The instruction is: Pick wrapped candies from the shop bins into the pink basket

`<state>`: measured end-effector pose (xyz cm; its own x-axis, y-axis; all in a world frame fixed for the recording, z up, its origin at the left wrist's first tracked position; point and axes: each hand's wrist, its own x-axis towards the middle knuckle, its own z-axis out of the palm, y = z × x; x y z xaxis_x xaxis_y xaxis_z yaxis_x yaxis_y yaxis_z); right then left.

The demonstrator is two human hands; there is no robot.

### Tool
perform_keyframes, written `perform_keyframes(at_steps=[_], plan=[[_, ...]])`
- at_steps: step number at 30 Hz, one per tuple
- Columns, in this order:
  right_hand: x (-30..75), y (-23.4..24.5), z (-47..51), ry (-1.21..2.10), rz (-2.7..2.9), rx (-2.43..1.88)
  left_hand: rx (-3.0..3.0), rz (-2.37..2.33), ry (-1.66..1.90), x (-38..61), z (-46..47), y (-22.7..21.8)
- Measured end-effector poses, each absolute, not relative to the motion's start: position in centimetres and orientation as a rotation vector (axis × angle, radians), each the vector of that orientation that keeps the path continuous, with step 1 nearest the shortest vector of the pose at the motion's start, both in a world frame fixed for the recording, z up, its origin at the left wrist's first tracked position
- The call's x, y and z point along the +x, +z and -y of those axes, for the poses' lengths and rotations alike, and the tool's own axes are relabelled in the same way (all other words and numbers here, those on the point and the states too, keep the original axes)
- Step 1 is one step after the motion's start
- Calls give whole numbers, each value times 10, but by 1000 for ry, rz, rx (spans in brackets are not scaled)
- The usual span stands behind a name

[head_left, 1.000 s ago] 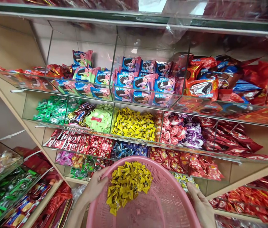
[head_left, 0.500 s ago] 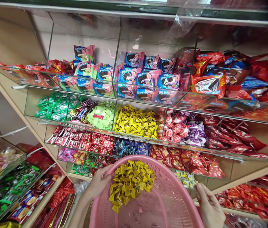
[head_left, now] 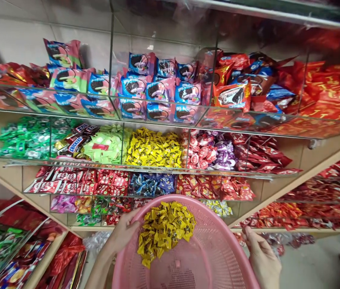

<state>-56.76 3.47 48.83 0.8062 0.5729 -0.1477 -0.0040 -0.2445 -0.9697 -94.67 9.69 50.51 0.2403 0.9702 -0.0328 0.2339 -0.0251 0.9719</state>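
A pink plastic basket [head_left: 214,257] tilts toward the shelves at the bottom centre, with a heap of yellow wrapped candies [head_left: 165,230] in its far left part. My left hand [head_left: 124,233] grips the basket's left rim, fingers curled over the edge. My right hand [head_left: 261,259] sits at the basket's right rim with fingers bent; its grip on the rim is hidden. Straight ahead, a clear shelf bin holds the same yellow candies [head_left: 153,148].
Clear acrylic shelf bins [head_left: 157,170] hold sweets: green candies [head_left: 25,138], Snickers bars [head_left: 72,144], pale green packets [head_left: 105,144], red and purple candies [head_left: 212,150], Oreo packs [head_left: 157,92], KitKat packs [head_left: 67,182]. More bins of goods stand at lower left [head_left: 4,249].
The view has swung to the right and moved closer to the shelves. The basket and both hands keep about the same place in view, the right hand slightly higher.
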Motion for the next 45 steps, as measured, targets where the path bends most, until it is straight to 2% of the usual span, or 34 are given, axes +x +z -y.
perform_keyframes(at_steps=[10,18,24,31,37,45], plan=[[-554,497,-26,586,453,-1664,1530,-1232,870,-927,-101,498],[-514,492,-7,675,383,-1525,1592,-1234,824,-879,-104,518],[-491,515,-2,865,360,-1357,1601,-1285,819,-842,-109,524],[-456,540,-4,958,405,-1415,1538,-1354,840,-803,-113,519],[-432,533,-19,899,596,-1518,1486,-1444,930,-786,-97,520],[-425,519,-50,1021,896,-1330,1433,-1663,907,-787,-51,517]])
